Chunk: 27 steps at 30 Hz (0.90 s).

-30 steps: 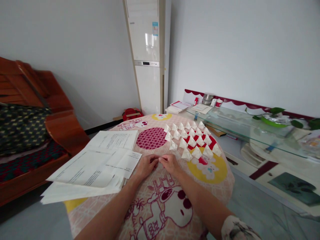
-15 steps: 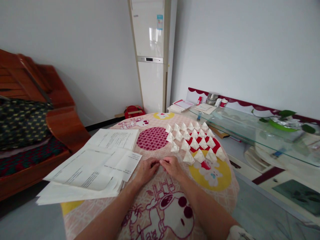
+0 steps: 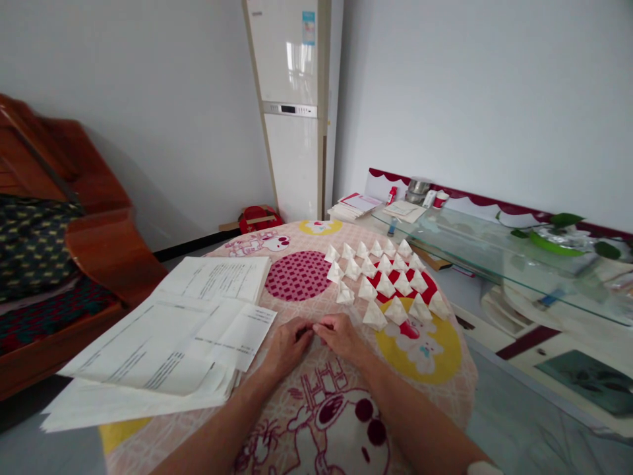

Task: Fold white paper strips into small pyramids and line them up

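Observation:
My left hand (image 3: 287,343) and my right hand (image 3: 341,335) rest close together on the cartoon-printed tablecloth (image 3: 316,402), fingertips meeting in a pinch. Whatever they pinch is hidden between the fingers. Just beyond my right hand, several small folded white paper pieces (image 3: 386,285) stand in rows on the cloth. A spread stack of printed paper sheets (image 3: 168,336) lies to the left of my left hand.
A glass-topped low table (image 3: 494,254) with cups, booklets and a green plate stands at the right. A wooden sofa (image 3: 59,244) with dark cushions is at the left. A tall white air conditioner (image 3: 291,112) stands in the corner, a red bag (image 3: 257,218) at its foot.
My hands stay together in the same pinch on the cloth. The view has shifted slightly, nothing on the table has moved.

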Each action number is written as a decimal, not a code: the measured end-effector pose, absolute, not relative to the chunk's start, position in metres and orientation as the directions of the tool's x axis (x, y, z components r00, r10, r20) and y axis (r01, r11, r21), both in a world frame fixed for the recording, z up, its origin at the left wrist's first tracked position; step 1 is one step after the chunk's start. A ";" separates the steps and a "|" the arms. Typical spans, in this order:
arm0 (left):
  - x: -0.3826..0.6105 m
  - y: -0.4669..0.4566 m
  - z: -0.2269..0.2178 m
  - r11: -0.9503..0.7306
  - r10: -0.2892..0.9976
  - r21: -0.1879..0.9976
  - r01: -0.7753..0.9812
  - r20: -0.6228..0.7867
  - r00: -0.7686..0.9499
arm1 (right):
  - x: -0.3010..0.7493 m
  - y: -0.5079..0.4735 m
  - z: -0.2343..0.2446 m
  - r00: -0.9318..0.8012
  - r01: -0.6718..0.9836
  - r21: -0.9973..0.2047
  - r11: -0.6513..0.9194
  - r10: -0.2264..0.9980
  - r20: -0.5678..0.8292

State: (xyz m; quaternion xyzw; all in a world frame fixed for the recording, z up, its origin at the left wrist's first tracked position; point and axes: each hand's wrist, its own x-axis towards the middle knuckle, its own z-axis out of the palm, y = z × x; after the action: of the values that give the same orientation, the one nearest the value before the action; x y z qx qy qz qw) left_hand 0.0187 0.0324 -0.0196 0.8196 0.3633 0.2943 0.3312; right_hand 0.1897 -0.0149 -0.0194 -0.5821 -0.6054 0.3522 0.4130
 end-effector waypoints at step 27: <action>0.017 0.047 -0.017 -0.360 0.733 0.888 0.286 0.079 0.676 | 0.190 -0.016 -0.017 0.037 0.423 -0.902 0.083 0.993 0.109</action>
State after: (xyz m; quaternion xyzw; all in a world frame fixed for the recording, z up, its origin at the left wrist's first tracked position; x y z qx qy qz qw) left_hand 0.0166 0.0475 -0.0169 0.7888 0.3229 0.2400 0.4647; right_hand 0.1899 -0.0164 -0.0171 -0.5855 -0.6050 0.3401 0.4191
